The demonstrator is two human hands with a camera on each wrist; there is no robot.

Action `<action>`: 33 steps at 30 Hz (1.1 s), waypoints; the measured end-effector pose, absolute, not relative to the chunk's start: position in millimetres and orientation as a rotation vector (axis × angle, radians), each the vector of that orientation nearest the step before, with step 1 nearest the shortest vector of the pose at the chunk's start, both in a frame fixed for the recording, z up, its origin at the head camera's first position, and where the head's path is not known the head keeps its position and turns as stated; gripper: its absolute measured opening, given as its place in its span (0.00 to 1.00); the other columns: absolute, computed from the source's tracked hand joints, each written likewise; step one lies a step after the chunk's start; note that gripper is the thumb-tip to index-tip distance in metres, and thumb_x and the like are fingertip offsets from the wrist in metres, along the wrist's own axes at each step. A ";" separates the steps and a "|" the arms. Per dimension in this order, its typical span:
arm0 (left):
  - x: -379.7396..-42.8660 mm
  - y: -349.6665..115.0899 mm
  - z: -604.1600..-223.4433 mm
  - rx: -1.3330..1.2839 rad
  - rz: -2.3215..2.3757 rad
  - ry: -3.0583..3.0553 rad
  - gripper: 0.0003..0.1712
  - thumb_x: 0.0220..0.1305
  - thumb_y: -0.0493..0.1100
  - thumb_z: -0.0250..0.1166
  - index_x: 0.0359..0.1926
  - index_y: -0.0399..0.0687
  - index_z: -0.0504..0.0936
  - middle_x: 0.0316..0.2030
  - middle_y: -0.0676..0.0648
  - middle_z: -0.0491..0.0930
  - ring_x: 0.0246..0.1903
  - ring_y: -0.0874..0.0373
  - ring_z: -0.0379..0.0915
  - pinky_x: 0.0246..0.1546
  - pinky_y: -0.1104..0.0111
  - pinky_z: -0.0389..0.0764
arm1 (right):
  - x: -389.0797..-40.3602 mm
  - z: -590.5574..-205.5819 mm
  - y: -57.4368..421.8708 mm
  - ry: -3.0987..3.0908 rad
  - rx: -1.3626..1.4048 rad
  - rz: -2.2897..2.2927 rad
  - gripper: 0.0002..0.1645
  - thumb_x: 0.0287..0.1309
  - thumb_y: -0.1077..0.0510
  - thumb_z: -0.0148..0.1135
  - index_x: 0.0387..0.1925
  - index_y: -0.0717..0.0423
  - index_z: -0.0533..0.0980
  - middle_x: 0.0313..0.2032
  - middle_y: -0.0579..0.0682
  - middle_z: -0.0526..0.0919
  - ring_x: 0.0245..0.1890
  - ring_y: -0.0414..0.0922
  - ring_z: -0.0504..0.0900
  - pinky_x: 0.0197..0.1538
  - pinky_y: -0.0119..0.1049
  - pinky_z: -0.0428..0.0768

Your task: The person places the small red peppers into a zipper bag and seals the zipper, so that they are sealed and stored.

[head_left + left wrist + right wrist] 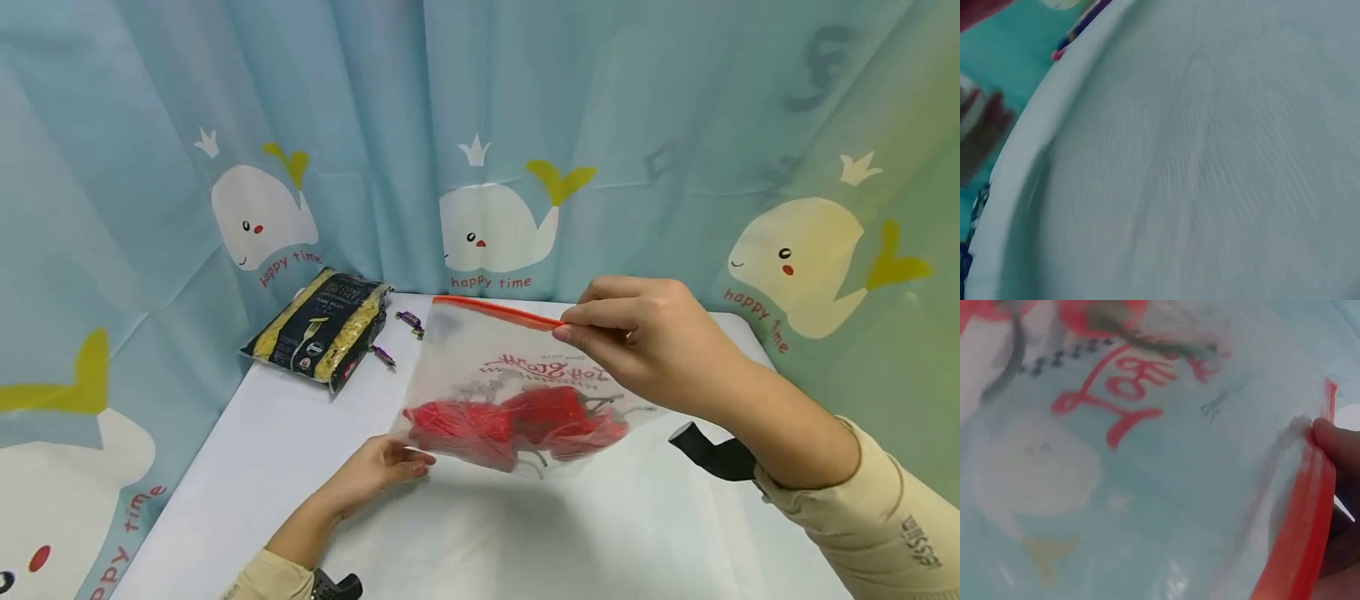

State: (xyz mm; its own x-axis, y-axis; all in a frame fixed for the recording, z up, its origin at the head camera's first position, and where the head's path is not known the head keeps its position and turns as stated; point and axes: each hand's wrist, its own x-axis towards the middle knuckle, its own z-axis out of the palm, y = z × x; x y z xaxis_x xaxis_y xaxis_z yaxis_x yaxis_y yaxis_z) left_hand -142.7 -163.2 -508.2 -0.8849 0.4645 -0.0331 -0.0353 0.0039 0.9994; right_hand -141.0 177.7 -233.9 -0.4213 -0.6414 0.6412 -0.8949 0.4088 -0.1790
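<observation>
My right hand pinches the red zip strip of a see-through zip bag at its top right end. The bag hangs tilted above the table, with printed lettering on its front. Several red, pepper-like things with thin dark-green stems lie bunched at its bottom. In the right wrist view, thumb and fingers hold the red strip from the right edge. My left hand is low by the bag's bottom left corner, fingers loosely bent. Whether it touches the bag is hard to tell. A blurred hand shape appears at the left wrist view's left edge.
A black and yellow pasta packet lies at the table's back left. Beside it are small purple wrapped sweets. The white table meets a blue curtain printed with whales behind and at the sides.
</observation>
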 end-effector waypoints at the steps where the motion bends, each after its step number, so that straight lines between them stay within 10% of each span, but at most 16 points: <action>1: -144.4 -160.0 -511.6 0.481 2.000 1.856 0.27 0.69 0.33 0.63 0.64 0.22 0.69 0.54 0.32 0.80 0.55 0.40 0.79 0.57 0.55 0.79 | -140.2 -234.6 179.3 -2.201 1.280 0.712 0.12 0.50 0.71 0.72 0.32 0.51 0.87 0.26 0.33 0.75 0.20 0.30 0.67 0.23 0.22 0.66; 9: -143.2 -167.5 -497.1 0.578 2.325 1.722 0.18 0.74 0.31 0.55 0.50 0.53 0.88 0.48 0.51 0.87 0.47 0.57 0.84 0.52 0.62 0.82 | -131.3 -267.3 204.8 -2.461 0.879 0.883 0.06 0.58 0.63 0.72 0.32 0.48 0.87 0.24 0.36 0.77 0.19 0.36 0.71 0.21 0.26 0.69; 21: -161.4 -166.7 -493.7 0.140 1.959 1.895 0.11 0.70 0.35 0.59 0.39 0.26 0.82 0.27 0.48 0.83 0.26 0.62 0.80 0.32 0.69 0.84 | -115.0 -448.0 255.1 -2.680 -0.242 2.108 0.19 0.70 0.59 0.60 0.45 0.76 0.80 0.26 0.48 0.83 0.23 0.39 0.79 0.31 0.34 0.84; 33: -199.4 -147.7 -532.3 -0.010 1.770 1.994 0.11 0.69 0.34 0.60 0.39 0.25 0.82 0.21 0.49 0.79 0.20 0.63 0.77 0.24 0.72 0.82 | -127.2 -505.0 261.1 -2.818 -0.381 1.897 0.19 0.69 0.55 0.61 0.43 0.72 0.82 0.24 0.49 0.81 0.23 0.42 0.76 0.26 0.34 0.77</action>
